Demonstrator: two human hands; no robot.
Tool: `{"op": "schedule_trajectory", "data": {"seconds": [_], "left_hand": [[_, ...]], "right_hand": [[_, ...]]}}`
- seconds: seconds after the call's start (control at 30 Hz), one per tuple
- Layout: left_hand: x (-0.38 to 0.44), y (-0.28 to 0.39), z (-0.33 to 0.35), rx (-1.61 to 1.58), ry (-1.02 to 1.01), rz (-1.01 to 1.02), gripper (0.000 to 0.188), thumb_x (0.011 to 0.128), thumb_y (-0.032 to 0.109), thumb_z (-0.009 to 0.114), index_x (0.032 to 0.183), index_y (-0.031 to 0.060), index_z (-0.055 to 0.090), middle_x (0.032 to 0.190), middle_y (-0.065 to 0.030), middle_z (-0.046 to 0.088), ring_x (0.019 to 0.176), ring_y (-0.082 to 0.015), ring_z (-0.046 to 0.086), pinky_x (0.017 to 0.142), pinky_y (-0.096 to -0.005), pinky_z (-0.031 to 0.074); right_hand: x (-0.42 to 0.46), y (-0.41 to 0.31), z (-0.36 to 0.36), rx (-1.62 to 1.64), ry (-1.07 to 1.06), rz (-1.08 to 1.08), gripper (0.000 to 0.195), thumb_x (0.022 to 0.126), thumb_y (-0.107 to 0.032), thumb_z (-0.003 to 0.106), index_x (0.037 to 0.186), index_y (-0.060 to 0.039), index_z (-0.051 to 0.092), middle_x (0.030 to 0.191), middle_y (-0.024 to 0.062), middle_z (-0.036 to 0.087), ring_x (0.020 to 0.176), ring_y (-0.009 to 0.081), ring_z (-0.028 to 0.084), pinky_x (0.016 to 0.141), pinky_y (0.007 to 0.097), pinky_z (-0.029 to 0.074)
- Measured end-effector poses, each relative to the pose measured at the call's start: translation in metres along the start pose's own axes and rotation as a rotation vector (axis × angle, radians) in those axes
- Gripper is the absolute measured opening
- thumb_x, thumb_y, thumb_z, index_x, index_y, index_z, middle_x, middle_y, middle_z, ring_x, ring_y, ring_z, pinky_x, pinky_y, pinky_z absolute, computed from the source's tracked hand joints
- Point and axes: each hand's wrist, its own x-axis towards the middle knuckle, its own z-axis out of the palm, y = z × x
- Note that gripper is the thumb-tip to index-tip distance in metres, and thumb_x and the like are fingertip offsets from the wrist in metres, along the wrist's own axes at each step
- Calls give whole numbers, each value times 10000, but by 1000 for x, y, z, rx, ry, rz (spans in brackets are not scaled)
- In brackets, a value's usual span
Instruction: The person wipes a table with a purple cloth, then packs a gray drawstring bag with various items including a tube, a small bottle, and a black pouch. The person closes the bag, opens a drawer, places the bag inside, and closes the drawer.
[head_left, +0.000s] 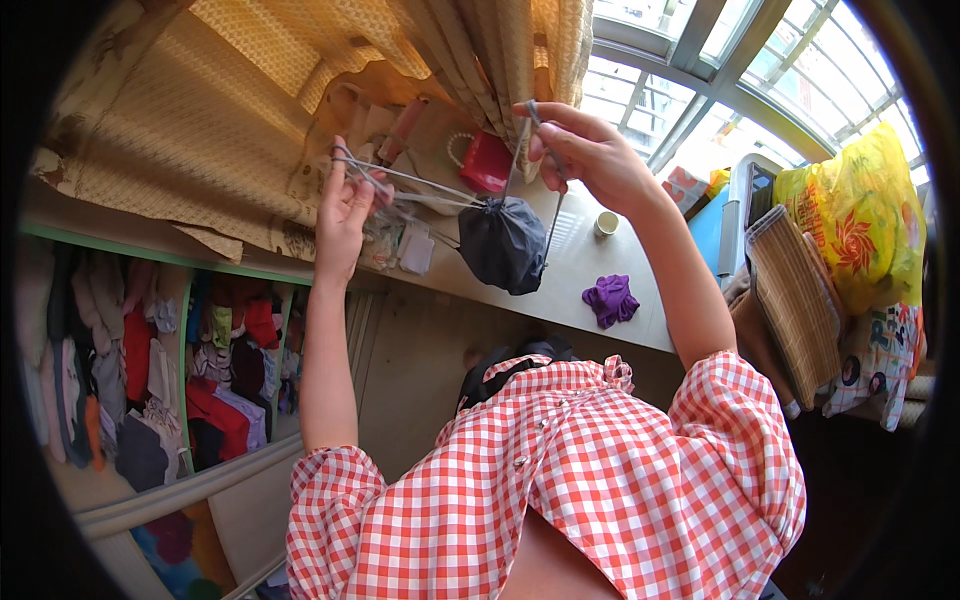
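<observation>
A dark grey drawstring bag (501, 246) hangs between my hands, its gathered mouth at the top and its body bulging. My left hand (346, 196) grips the light grey cords (420, 180) that run left from the bag, with a loop around the fingers. Raised higher on the right, my right hand (581, 154) pinches another grey cord (512, 169) that rises from the mouth. The cords are drawn taut on both sides. What the bag contains is hidden.
Behind the bag is a white tabletop (570, 262) with a paper cup (606, 223), a crumpled purple cloth (611, 300) and a red bag with a beaded handle (486, 161). Curtains (225, 112) hang behind. Clothes (232, 367) fill shelves at left; a yellow plastic bag (855, 225) is at right.
</observation>
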Motion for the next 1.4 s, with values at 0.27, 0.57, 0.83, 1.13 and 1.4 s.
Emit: {"op": "schedule_trajectory", "data": {"seconds": [0.27, 0.57, 0.83, 1.13, 1.4], "left_hand": [[29, 28, -31, 675, -71, -223, 194, 842, 35, 548, 974, 10, 408, 716, -110, 617, 483, -112, 551, 468, -242, 443], [44, 86, 71, -182, -326, 13, 684, 825, 100, 638, 1350, 54, 201, 1054, -158, 532, 880, -175, 595, 789, -275, 488], [63, 121, 73, -53, -445, -40, 608, 828, 42, 600, 1343, 53, 278, 940, -93, 565, 784, -102, 556, 704, -204, 453], [53, 187, 84, -174, -367, 339, 491, 854, 18, 531, 1312, -5, 356, 859, -66, 582, 699, -60, 464, 642, -197, 400], [56, 164, 34, -78, -248, 574, 597, 825, 336, 627, 1274, -5, 429, 967, -46, 576, 734, -75, 440, 737, -256, 395]], "right_hand": [[4, -12, 3, 12, 78, 57, 400, 925, -167, 480, 1248, 47, 380, 857, 92, 579, 687, 156, 623, 617, 264, 531], [7, -24, 59, -275, -131, -337, 630, 892, -264, 557, 1332, 63, 246, 1261, 176, 470, 1198, 220, 429, 984, 315, 354], [12, -53, 55, -910, -71, -667, 513, 847, -312, 603, 1217, 17, 466, 1162, 173, 527, 1034, 271, 532, 858, 336, 426], [29, 71, -15, -931, -303, -238, 1005, 529, -338, 842, 1361, -119, 321, 1268, 147, 395, 1187, 314, 403, 991, 386, 344], [42, 61, 35, -802, -130, -267, 260, 668, -199, 736, 849, -38, 641, 761, 150, 638, 729, 276, 611, 689, 357, 477]]}}
